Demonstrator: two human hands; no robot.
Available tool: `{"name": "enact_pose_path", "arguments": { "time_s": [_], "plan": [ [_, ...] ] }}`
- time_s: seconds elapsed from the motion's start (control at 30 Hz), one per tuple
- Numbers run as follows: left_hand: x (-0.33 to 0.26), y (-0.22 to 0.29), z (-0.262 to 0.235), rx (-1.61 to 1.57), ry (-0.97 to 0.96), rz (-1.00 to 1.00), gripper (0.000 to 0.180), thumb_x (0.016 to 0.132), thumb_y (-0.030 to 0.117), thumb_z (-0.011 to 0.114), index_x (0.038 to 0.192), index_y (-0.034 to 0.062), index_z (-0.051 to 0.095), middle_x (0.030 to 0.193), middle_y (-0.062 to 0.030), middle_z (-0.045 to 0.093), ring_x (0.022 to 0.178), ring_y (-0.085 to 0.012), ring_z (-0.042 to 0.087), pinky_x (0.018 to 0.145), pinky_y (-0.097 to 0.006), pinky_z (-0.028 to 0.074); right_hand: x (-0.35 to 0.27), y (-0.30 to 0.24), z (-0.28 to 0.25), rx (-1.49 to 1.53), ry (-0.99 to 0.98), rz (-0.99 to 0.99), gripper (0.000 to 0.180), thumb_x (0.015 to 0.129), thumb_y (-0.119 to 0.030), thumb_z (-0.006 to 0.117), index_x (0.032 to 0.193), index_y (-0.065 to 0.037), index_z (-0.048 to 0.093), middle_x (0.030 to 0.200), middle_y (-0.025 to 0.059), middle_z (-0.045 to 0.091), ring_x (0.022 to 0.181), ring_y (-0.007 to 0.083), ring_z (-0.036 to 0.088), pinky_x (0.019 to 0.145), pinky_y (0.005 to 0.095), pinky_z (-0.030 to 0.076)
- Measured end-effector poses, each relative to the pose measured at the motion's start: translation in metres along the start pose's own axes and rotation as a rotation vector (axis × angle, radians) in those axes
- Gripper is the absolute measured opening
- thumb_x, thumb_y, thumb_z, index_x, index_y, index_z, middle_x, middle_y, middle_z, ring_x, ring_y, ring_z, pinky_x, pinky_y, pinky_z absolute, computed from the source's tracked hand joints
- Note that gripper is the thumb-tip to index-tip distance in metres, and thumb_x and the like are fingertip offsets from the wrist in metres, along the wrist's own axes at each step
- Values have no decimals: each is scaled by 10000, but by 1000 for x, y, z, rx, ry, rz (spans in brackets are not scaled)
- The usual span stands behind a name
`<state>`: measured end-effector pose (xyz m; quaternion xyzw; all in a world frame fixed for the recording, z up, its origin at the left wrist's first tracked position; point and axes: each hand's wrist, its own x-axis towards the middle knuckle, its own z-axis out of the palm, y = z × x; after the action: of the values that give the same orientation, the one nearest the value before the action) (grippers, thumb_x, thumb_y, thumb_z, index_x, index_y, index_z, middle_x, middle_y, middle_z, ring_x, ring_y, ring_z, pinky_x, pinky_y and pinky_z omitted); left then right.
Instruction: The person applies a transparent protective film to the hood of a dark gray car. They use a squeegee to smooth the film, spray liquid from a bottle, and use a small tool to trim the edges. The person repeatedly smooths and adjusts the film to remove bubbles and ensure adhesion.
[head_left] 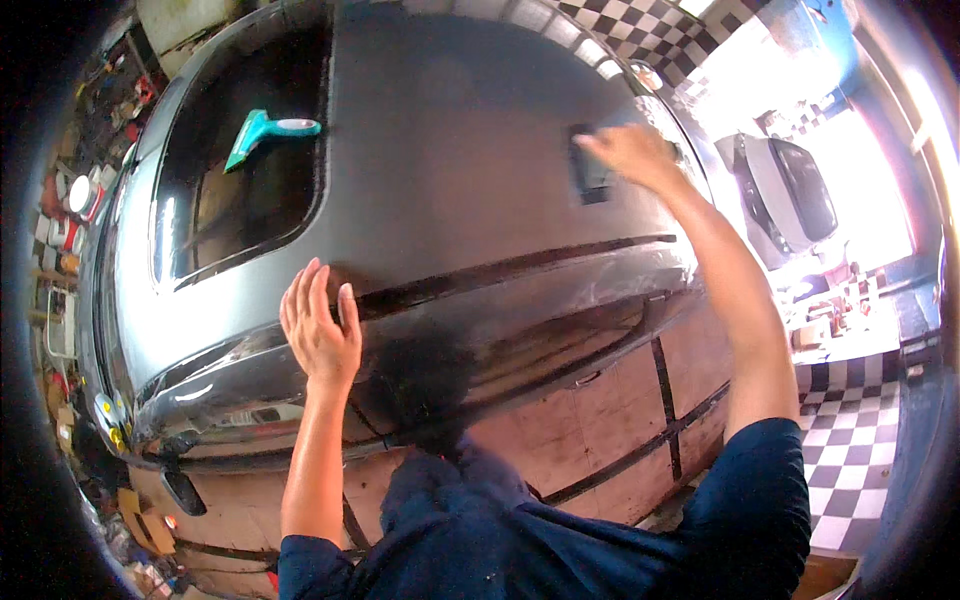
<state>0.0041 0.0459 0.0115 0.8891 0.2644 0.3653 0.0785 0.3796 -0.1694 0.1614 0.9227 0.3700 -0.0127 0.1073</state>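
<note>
A grey car roof (pixel 450 130) spreads out in front of me. My right hand (pixel 630 155) reaches across to its far right part. Its fingers are closed on a dark rectangular block (pixel 594 182) that lies flat against the roof, slightly blurred; its exact kind I cannot make out. Near the roof's close edge, by the start of a black trim strip (pixel 520 265), my left hand (pixel 322 325) rests with fingers stretched out and nothing held. A teal squeegee (pixel 262 132) with a grey-tipped handle lies on the dark glass panel (pixel 215 215), beyond my left hand.
Below me runs the car's side, with a side mirror (pixel 183 493) at lower left. Cluttered shelves with tubs (pixel 80 197) line the far left. Another grey vehicle (pixel 785 190) stands in bright light at right, above a black-and-white checkered floor (pixel 850 450). A cardboard box (pixel 145 520) sits lower left.
</note>
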Motion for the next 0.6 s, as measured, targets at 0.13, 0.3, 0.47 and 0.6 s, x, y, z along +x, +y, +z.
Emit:
{"name": "enact_pose_path", "arguments": {
  "time_s": [0.13,0.3,0.47,0.6],
  "plan": [
    [1,3,4,-12,11,20,266,921,161,590,1150,26,588,1230,-116,596,1173,-313,529,1014,-431,365,9,-142,7,137,95,-412,623,928,-610,334,912,-139,741,890,152,708,889,354,674,775,474,525],
    [15,43,26,-26,-55,124,280,928,133,569,1181,13,566,1249,-124,581,1188,-320,519,1013,-442,376,28,-184,39,200,140,-523,630,935,-564,339,852,-85,740,850,175,700,858,359,676,742,452,532],
    [4,31,7,63,-122,57,305,925,125,566,1207,10,571,1308,-126,558,1232,-319,498,1046,-441,354,17,-57,51,122,-30,-215,620,954,-562,324,870,-111,742,895,173,703,887,359,675,792,473,525],
    [6,39,15,-24,-120,69,308,912,117,573,1200,6,575,1302,-125,563,1226,-320,504,1046,-440,354,-13,80,108,137,86,123,653,933,-619,389,799,-57,692,785,206,663,783,415,636,742,474,489]
  ]
}}
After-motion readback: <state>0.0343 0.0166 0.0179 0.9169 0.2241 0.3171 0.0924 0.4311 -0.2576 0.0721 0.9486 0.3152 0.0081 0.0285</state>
